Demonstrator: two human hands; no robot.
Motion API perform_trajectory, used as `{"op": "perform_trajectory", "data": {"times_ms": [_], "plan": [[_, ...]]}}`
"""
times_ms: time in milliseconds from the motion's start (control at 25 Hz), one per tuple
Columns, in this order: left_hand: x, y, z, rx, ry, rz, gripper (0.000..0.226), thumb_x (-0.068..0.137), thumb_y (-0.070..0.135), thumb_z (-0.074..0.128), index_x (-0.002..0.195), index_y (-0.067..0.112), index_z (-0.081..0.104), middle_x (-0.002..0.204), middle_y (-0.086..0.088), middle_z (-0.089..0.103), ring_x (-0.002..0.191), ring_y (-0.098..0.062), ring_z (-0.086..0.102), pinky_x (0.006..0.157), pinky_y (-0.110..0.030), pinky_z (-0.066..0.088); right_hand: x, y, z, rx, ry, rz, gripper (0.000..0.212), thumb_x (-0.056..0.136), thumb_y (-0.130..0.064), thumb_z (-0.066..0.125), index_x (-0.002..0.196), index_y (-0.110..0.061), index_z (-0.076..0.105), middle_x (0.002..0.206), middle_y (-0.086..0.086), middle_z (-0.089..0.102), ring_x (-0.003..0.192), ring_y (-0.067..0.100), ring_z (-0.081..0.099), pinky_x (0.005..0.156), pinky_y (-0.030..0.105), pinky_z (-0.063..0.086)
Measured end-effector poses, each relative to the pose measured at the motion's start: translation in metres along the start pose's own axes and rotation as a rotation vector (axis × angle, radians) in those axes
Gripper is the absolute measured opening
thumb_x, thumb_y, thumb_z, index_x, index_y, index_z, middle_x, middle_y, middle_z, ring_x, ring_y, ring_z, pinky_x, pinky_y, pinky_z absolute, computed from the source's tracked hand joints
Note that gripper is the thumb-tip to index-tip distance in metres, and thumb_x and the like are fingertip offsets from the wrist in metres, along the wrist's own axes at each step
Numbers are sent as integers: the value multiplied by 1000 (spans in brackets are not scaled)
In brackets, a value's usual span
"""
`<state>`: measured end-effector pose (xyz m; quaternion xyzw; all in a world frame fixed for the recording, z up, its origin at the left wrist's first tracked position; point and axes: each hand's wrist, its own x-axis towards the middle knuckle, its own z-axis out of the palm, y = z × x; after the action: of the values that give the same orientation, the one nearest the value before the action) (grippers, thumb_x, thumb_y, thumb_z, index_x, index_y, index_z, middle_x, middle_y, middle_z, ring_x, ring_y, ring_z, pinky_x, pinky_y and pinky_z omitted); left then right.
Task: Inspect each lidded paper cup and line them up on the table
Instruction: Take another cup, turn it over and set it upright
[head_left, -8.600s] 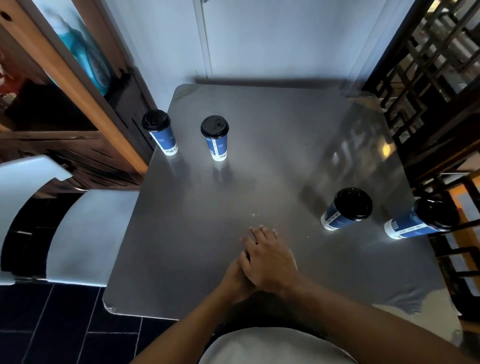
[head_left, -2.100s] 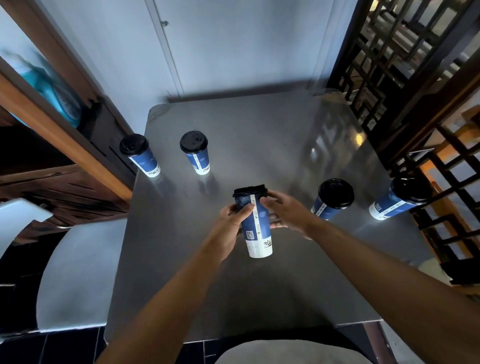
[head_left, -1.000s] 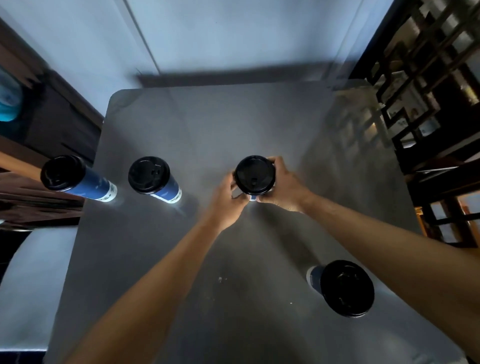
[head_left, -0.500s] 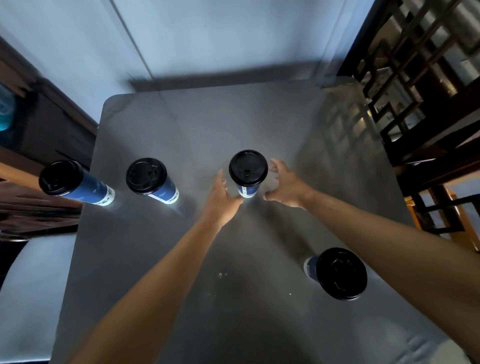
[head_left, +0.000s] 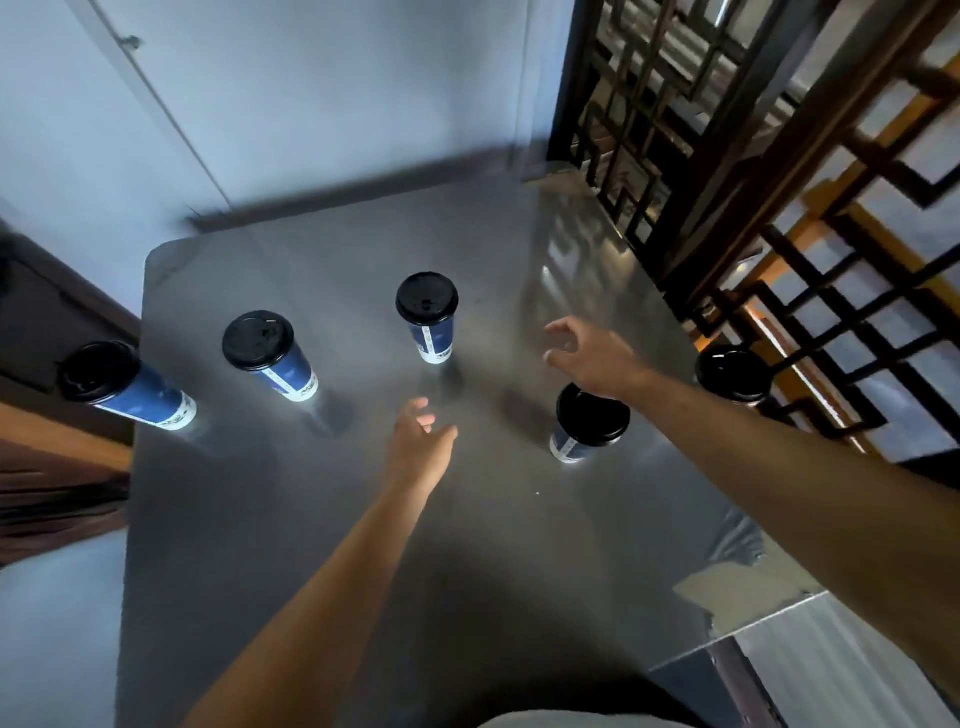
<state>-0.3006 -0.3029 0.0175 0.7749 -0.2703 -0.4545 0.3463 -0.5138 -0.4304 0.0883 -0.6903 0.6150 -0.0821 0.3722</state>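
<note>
Scene: a person leans over a grey metal table, seen from above, with five lidded paper cups standing on it.
Row of three: the far-left cup, the second cup and the centre cup stand in a line across the left and middle of the frame, well apart from one another.
Remaining two: the near-right cup stands right of centre; the far-right cup sits near the table's right edge, its body hidden beneath its lid.
Orientation: every cup is upright on its base, long axis vertical, black lid on top and blue wall below; the outer cups seem to lean outward in the wide-angle view.
Left hand: held over the table at mid-frame, fingers loose and spread, holding nothing, below the centre cup and clear of it.
Right hand: raised right of the centre cup, fingers loosely bent and parted, empty; its wrist passes over the near-right cup's lid.
Hands together: apart from each other, neither touching a cup.
Surroundings: a pale wall fills the upper left; a dark wooden lattice screen runs down the upper right.
</note>
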Motion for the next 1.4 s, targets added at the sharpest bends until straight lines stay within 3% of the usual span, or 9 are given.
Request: {"op": "perform_trajectory", "data": {"times_ms": [240, 440, 680, 760, 880, 960, 1120, 1240, 1400], "plan": [[-48, 2, 35, 122, -177, 287, 57, 88, 8, 66, 140, 30, 54, 132, -6, 63, 124, -18, 60, 105, -41, 50, -54, 47, -4, 142, 123, 3, 39, 95, -26, 54, 134, -28, 54, 140, 2, 56, 129, 18, 54, 96, 27, 42], [-63, 11, 76, 236, -205, 510, 75, 85, 4, 73, 151, 29, 46, 133, 9, 45, 135, -17, 49, 113, -41, 43, -64, 80, -1, 324, 88, -15, 44, 87, -14, 48, 99, -56, 55, 127, 0, 59, 118, 17, 58, 95, 39, 51], [-76, 14, 122, 242, -102, 457, 90, 78, -4, 72, 155, 28, 37, 147, 18, 43, 136, -2, 41, 111, -41, 43, -56, 116, -6, 422, -223, -195, 64, 76, 25, 39, 127, -9, 56, 119, 7, 61, 85, -4, 64, 65, 6, 45], [-80, 14, 135, 197, -72, 428, 88, 80, -7, 69, 155, 25, 37, 148, 17, 46, 132, 5, 42, 110, -38, 42, -48, 126, -8, 395, -293, -250, 75, 72, 21, 42, 134, -20, 53, 124, 7, 60, 81, -9, 63, 62, 8, 44], [-86, 17, 147, 92, -12, 400, 81, 83, -14, 64, 150, 25, 38, 145, 10, 51, 133, -3, 48, 109, -30, 42, -40, 131, -7, 382, -325, -316, 77, 67, 9, 51, 123, -44, 56, 129, 8, 58, 104, 23, 69, 79, 32, 58], [-92, 21, 150, 30, 11, 359, 77, 86, -16, 61, 148, 25, 40, 136, 10, 56, 127, -5, 54, 97, -18, 47, -39, 132, -8, 394, -337, -333, 71, 72, 11, 57, 122, -39, 58, 126, 4, 59, 105, 30, 69, 90, 43, 59], [-100, 25, 141, -49, 32, 277, 62, 95, -3, 61, 150, 21, 46, 119, -1, 65, 103, -11, 65, 83, -7, 50, -39, 127, -17, 436, -470, -261, 51, 92, -4, 65, 130, -35, 50, 117, -4, 62, 106, 20, 63, 91, 32, 52], [-111, 30, 126, -182, 4, 218, 51, 99, 9, 63, 147, 24, 52, 99, -9, 66, 91, -23, 72, 82, -19, 59, -46, 116, -22, 509, -558, -105, 34, 100, -16, 52, 128, -35, 48, 105, 0, 62, 94, 17, 58, 83, 31, 46], [-126, 30, 115, -383, -102, 158, 42, 100, 10, 61, 138, 27, 59, 113, -28, 63, 100, -34, 73, 86, -49, 63, -54, 110, -14, 765, -543, 47, 31, 101, -27, 37, 122, -28, 60, 110, 14, 64, 87, 25, 62, 83, 40, 51]]}}
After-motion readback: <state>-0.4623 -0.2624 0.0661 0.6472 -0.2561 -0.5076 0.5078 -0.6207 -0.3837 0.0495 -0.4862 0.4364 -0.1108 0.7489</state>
